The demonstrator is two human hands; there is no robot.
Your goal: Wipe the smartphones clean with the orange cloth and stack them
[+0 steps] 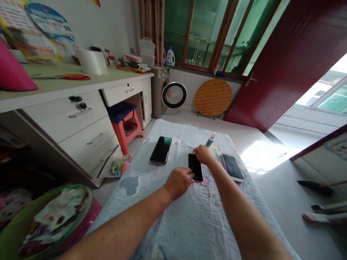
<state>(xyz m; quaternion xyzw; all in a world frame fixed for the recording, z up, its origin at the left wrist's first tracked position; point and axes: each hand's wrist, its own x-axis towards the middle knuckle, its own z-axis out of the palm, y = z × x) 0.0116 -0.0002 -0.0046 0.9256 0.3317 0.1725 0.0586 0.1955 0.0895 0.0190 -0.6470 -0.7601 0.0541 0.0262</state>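
A black smartphone (195, 167) lies face up on the cloth-covered table, between my two hands. My left hand (179, 182) has its fingers closed at the phone's lower left edge, steadying it. Over the phone's far end, my right hand (204, 155) is closed in a pinch; a small orange bit shows at its fingertips, too small to name. Just beyond that hand stands a small white spray bottle (210, 140) with a blue label. Another dark smartphone (161, 150) lies to the left, and a white-framed smartphone (232, 167) to the right.
The light blue patterned cloth (162, 220) covers the table. At left are a waste bin (90, 202) full of tissues and a desk (114, 83) with scissors (73, 77) and a paper roll (90, 62). A red stool (125, 131) stands beyond the table's left side.
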